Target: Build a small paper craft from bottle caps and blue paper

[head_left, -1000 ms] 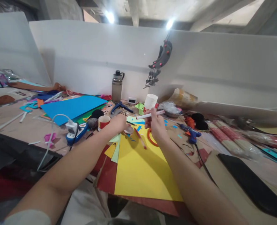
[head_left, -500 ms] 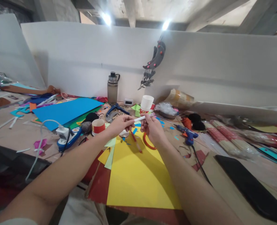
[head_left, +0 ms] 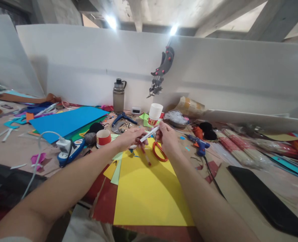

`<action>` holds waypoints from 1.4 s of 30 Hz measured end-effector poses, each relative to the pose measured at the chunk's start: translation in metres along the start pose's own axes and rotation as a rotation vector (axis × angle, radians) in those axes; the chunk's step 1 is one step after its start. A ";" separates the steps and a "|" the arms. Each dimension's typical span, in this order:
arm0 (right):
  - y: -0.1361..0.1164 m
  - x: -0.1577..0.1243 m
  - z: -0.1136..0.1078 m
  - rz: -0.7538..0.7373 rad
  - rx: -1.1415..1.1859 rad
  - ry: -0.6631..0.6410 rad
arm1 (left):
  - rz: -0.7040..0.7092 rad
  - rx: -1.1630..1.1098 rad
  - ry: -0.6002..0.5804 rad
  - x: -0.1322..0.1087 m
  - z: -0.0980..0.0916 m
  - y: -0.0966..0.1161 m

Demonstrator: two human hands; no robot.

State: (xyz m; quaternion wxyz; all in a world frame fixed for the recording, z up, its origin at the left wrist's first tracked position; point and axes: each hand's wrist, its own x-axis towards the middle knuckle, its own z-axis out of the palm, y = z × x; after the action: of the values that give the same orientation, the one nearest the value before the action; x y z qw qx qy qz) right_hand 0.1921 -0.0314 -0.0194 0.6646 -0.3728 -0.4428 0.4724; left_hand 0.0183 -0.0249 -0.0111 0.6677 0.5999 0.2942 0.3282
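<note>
Left hand [head_left: 133,137] and right hand [head_left: 169,137], fingers curled nearly closed, hold opposite ends of a white pen [head_left: 150,133] above the far end of the yellow sheet [head_left: 152,195]. An orange loop [head_left: 165,157] lies on the sheet; stacked paper cups [head_left: 155,111] stand beyond it.

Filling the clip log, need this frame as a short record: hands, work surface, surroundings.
left hand: fingers at left end of white pen; exact grip unclear
right hand: holds pen's right end
under hands: yellow sheet
on sheet: orange ring, near right hand
behind: bottle, stacked paper cups
right side: glue gun
</note>
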 end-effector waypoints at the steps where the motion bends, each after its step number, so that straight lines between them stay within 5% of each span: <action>1: 0.000 0.000 0.000 0.002 -0.009 -0.008 | -0.014 -0.025 -0.010 0.001 0.001 0.003; 7: -0.002 0.002 -0.004 0.053 0.103 0.018 | -0.083 -0.161 -0.186 0.005 -0.003 0.012; 13: 0.002 -0.001 0.001 0.148 0.195 0.066 | 0.212 -0.357 0.166 0.002 0.003 -0.003; 20: 0.012 -0.018 0.015 0.182 0.010 -0.174 | 0.349 -0.306 0.437 0.000 0.010 -0.001; 24: 0.007 -0.018 0.015 0.069 -0.082 -0.076 | 0.251 -0.367 0.265 -0.008 0.015 0.001; 30: -0.008 -0.018 0.017 0.097 0.034 -0.179 | 0.038 -0.375 -0.059 -0.016 0.028 -0.008; 42: -0.006 -0.003 -0.003 0.066 0.137 0.040 | -0.148 -0.264 -0.091 -0.011 0.021 -0.007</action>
State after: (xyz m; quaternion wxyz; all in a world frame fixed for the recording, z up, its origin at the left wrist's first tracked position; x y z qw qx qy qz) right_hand 0.1963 -0.0363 -0.0157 0.6814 -0.3503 -0.3835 0.5156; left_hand 0.0284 -0.0470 -0.0161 0.7758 0.4977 0.2617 0.2863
